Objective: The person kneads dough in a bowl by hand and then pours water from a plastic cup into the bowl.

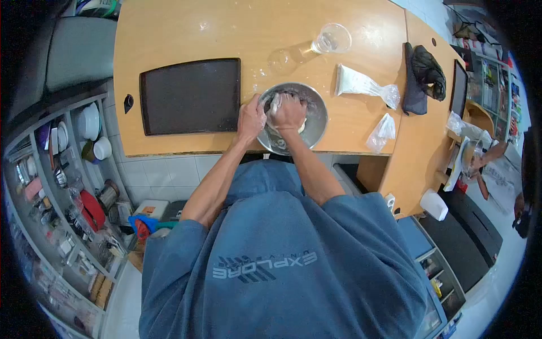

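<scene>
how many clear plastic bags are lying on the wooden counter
2. One bag of white powder lies right of the metal bowl; a smaller bag sits near the counter's right front edge. Crumpled plastic on the far desk may be a third.

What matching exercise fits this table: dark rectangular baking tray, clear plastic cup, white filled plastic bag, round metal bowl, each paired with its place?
1 dark rectangular baking tray
2 clear plastic cup
3 white filled plastic bag
4 round metal bowl
a touched by left hand and right hand
b left of the bowl
c right of the bowl
d beyond the bowl, far side
Pairs: 1-b, 2-d, 3-c, 4-a.
</scene>
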{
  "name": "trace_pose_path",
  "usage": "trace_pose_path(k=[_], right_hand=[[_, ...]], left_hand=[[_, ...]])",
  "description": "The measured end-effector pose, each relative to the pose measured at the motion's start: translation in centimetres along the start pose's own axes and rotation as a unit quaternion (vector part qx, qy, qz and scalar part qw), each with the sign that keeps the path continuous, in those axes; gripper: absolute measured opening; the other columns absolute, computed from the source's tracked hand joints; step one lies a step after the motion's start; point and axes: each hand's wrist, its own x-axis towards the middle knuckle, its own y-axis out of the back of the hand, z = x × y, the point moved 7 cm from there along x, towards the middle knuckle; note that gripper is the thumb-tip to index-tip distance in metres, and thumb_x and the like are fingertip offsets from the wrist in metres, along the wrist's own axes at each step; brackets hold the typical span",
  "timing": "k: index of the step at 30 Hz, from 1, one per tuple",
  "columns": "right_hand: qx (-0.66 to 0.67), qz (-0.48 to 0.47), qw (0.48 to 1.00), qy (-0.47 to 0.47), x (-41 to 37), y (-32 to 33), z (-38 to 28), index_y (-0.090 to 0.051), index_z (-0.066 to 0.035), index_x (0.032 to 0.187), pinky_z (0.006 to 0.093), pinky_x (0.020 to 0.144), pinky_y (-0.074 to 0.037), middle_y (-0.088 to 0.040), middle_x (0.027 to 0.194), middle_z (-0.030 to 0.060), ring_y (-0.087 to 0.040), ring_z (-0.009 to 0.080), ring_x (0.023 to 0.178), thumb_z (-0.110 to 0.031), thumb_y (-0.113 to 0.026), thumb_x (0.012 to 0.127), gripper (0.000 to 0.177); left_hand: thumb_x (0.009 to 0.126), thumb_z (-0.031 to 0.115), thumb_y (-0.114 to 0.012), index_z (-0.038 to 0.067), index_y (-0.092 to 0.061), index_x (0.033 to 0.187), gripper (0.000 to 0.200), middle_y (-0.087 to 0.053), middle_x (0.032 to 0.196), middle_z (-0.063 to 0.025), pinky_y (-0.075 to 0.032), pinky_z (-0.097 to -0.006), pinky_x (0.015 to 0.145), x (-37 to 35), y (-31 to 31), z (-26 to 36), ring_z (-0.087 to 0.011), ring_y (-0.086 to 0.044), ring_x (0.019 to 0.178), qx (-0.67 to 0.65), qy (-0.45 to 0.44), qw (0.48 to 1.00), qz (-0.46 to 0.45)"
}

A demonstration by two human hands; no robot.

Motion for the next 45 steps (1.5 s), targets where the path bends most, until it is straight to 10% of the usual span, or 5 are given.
trace_pose_path(k=[11,17,26,39,45], right_hand=[[0.136,-0.130,0.982,0.026,1.6,-0.6,2.0,-0.067,-0.001,0.111,0.0592,0.099,-0.042,-0.069,0.117,0.0192,-0.062,0.0379,0.111,-0.039,-0.071,0.082,0.048],[0.249,-0.084,0.952,0.154,0.4,3.5,2.3,-0.063,0.001,0.113,0.0508,0.099,-0.046,-0.067,0.112,0.0219,-0.060,0.0415,0.112,-0.026,-0.083,0.071,0.054],[0.399,-0.081,0.911,0.069,-0.8,8.2,3.7,-0.054,-0.001,0.130,0.0484,0.096,-0.048,-0.059,0.120,0.0281,-0.059,0.0429,0.114,-0.008,-0.075,0.073,0.061],[0.130,-0.104,0.975,0.148,-4.9,4.6,1.9,-0.050,-0.002,0.134,0.0530,0.104,-0.045,-0.047,0.133,0.0275,-0.044,0.0443,0.125,-0.018,-0.076,0.077,0.065],[0.121,-0.056,0.985,0.106,-2.7,4.0,1.0,-0.072,-0.005,0.099,0.0474,0.086,-0.055,-0.068,0.106,0.0148,-0.060,0.0374,0.106,-0.024,-0.068,0.084,0.025]], left_hand=[[0.094,0.004,-0.056,0.000,-0.059,0.113,0.019,-0.067,0.089,-0.0296,-0.049,-0.0537,0.072,0.0,-0.2,0.2,-0.0507,-0.064,0.088,0.017,-0.010,0.997,0.076],[0.093,0.001,-0.057,-0.002,-0.059,0.110,0.018,-0.066,0.090,-0.0307,-0.047,-0.0554,0.074,0.9,-0.2,0.3,-0.0510,-0.063,0.091,0.008,-0.025,0.996,0.080],[0.092,0.002,-0.059,-0.004,-0.059,0.106,0.015,-0.068,0.092,-0.0292,-0.050,-0.0517,0.076,0.4,0.1,0.9,-0.0486,-0.065,0.089,-0.004,-0.005,0.996,0.088],[0.098,0.013,-0.057,0.001,-0.054,0.117,0.023,-0.067,0.092,-0.0308,-0.050,-0.0551,0.076,2.7,-0.5,0.8,-0.0508,-0.065,0.091,0.075,-0.023,0.997,0.022],[0.098,0.014,-0.058,0.002,-0.054,0.118,0.023,-0.066,0.087,-0.0318,-0.048,-0.0576,0.074,2.3,-0.3,1.1,-0.0523,-0.064,0.089,0.090,-0.010,0.995,0.038]])
